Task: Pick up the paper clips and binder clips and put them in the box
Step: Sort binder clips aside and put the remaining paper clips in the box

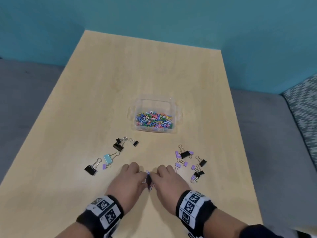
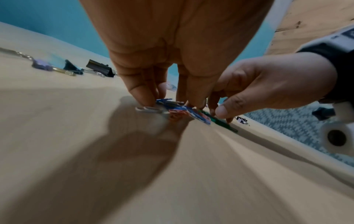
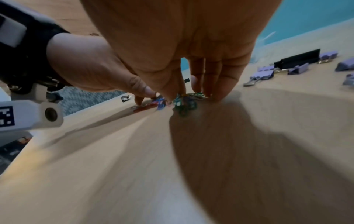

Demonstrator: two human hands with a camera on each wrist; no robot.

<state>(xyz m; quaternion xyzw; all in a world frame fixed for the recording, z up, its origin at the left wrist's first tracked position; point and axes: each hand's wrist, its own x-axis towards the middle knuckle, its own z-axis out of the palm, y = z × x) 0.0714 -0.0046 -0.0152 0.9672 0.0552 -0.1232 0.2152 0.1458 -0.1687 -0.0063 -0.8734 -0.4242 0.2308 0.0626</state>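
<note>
A clear plastic box (image 1: 173, 104) holding many coloured paper clips stands mid-table. Near the front edge, my left hand (image 1: 132, 177) and right hand (image 1: 165, 179) cup a small pile of paper clips (image 1: 148, 180) between them. In the left wrist view the left hand (image 2: 168, 103) has its fingertips bunched on the paper clips (image 2: 178, 110) against the table. In the right wrist view the right hand (image 3: 191, 97) pinches down on green and blue paper clips (image 3: 184, 104). Black, blue and purple binder clips (image 1: 118, 146) lie to the left, and more binder clips (image 1: 185, 154) to the right.
The wooden table (image 1: 154, 66) is bare behind the box. A teal wall rises beyond it, grey floor lies on both sides, and a patterned cushion (image 1: 303, 107) sits at the right. Black wristbands with printed markers are on both wrists.
</note>
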